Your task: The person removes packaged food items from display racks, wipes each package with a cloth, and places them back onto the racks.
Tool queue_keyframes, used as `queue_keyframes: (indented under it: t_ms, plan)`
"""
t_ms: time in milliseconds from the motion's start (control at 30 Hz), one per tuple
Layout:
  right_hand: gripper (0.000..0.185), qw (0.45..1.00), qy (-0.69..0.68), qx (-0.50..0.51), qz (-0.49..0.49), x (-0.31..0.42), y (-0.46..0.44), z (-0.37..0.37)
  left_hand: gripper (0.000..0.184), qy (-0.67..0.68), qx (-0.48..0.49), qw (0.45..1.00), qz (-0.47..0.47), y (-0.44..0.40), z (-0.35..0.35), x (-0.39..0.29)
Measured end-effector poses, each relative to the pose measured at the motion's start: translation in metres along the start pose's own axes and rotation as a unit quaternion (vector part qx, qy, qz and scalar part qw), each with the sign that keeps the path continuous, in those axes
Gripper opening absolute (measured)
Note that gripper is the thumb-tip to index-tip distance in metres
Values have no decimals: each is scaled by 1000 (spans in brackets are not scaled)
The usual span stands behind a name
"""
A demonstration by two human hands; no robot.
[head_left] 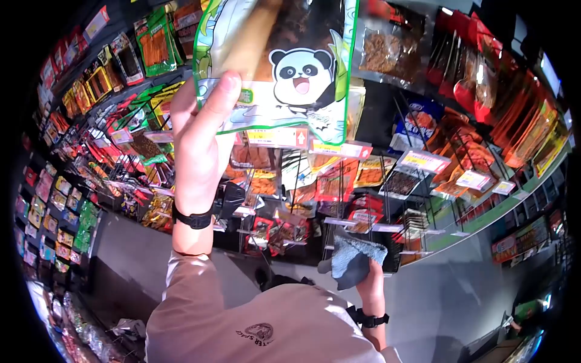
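High in front of me, my left hand [206, 133] pinches the lower left edge of a clear snack bag [242, 115] with a green border and a cartoon panda printed on it. Something dark shows through its window, and its top runs out of view. Lower down on the right, my right hand [372, 281] is closed around a blue-grey cloth [357, 257], which bunches over the fingers. Behind the bag, price tags [272, 136] line the shelf edge. Each wrist wears a black band.
Racks of hanging snack packets [263, 181] curve across the front, with metal hooks sticking out. More red and orange packets [472, 151] hang at the right. A display of small packets [51, 209] stands at far left. Grey floor [436, 290] lies below.
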State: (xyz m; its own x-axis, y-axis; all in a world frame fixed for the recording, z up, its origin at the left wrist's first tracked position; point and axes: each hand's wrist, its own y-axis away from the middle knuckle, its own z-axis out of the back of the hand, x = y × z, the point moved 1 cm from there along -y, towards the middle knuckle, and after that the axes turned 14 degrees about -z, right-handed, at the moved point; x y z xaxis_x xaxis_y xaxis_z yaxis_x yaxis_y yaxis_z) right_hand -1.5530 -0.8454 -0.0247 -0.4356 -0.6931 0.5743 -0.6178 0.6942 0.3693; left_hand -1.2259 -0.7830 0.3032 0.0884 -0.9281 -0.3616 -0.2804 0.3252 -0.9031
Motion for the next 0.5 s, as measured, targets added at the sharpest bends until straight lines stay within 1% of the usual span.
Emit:
queue_keyframes:
  t_ms: [67,100,133,233,267,333,367,433,500]
  plan:
    - [36,999,18,40,5,2,0,1,34,-53,-11,998,-9,-5,5,-2]
    - [36,999,7,35,2,2,-1,0,35,-79,-22,997,4,-4,1,-9]
    - [36,999,10,47,14,0,-3,1,35,-67,-26,997,-2,-5,1,-10]
    - [38,999,31,-5,-9,-5,-8,5,36,12,-14,1000,-5,3,7,-11]
    - [40,998,49,-29,-15,-5,-6,0,32,-4,-57,998,-19,4,-9,-16]
    - [40,999,45,-10,-22,-5,-8,-6,39,-23,-79,996,-43,13,-12,-16]
    - [40,998,54,-7,-20,-3,-5,-16,45,-25,-71,997,3,21,10,-3]
    - [38,998,48,3,-27,-4,-7,-13,50,-90,-94,991,-17,33,-15,-17]
    - [38,998,46,-2,-35,-3,-6,-3,49,-72,-112,991,1,52,-19,-10]
